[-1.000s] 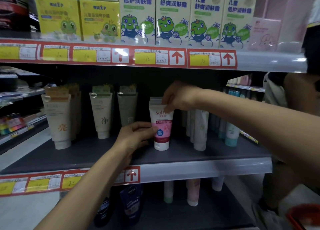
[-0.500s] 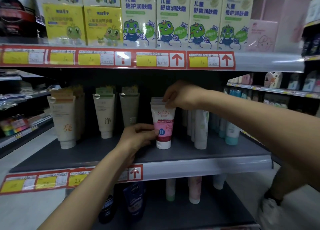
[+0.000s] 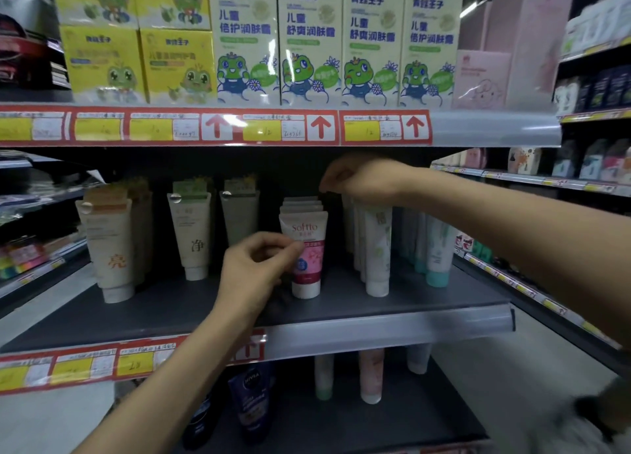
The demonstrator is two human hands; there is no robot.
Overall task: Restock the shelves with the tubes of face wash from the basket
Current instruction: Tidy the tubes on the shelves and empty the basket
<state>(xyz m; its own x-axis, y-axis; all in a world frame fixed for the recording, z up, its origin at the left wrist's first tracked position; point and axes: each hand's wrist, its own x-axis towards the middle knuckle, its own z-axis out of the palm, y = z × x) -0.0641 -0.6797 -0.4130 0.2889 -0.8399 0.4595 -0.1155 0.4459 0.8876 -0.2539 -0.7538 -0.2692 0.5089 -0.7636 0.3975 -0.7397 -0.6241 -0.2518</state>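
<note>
a row of pink-and-white face wash tubes (image 3: 302, 205) stands cap-down in the middle of the grey shelf (image 3: 409, 305), running from near to far. the front tube (image 3: 309, 259), marked "softto", is upright. the left hand (image 3: 259, 266) is at its left edge with the fingers curled and the thumb and fingertips bunched against the tube; whether they pinch it or only touch it i cannot tell. the right hand (image 3: 362, 180) hangs above the far right of the row, fingers curled downward, tips drawn together, with nothing visibly held. white tubes (image 3: 377, 248) stand just right of the row and beige tubes (image 3: 112, 248) stand well to the left. frog-printed boxes (image 3: 307, 44) fill the shelf above.
</note>
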